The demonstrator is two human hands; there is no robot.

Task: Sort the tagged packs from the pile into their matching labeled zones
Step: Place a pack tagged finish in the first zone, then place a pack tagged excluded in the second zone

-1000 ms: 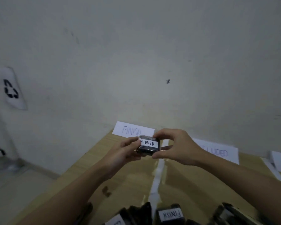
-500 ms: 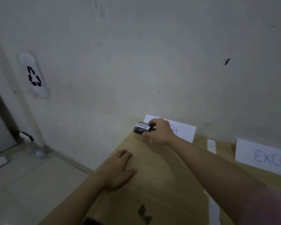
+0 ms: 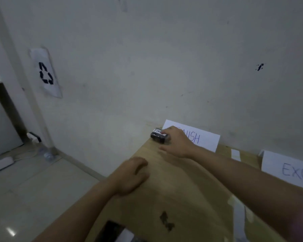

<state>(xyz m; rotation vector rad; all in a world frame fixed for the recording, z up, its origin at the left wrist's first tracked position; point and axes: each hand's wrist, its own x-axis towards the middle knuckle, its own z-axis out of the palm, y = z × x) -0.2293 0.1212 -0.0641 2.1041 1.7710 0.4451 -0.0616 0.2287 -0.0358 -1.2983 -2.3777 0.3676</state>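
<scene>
A small dark pack [image 3: 158, 138] with a white FINISH tag sits on the far left corner of the wooden table [image 3: 182, 189], just in front of the white FINISH zone label [image 3: 205, 139]. My right hand [image 3: 177, 143] reaches over it, fingers still on the pack's top and side. My left hand [image 3: 132, 175] rests on the table's left edge with its fingers curled and nothing in it. The EXCLUDED label [image 3: 287, 169] leans against the wall at the right, cut off by the frame.
A white tape strip [image 3: 235, 154] divides the two zones on the table. A dark pack from the pile [image 3: 112, 231] shows at the bottom edge. Left of the table the floor holds a power strip [image 3: 0, 163] and cables. A recycling sign [image 3: 45, 73] hangs on the wall.
A second ago both hands held the pack in front of me. My right hand has carried it to the FINISH zone and set it down; my left hand dropped to the table edge and curled.
</scene>
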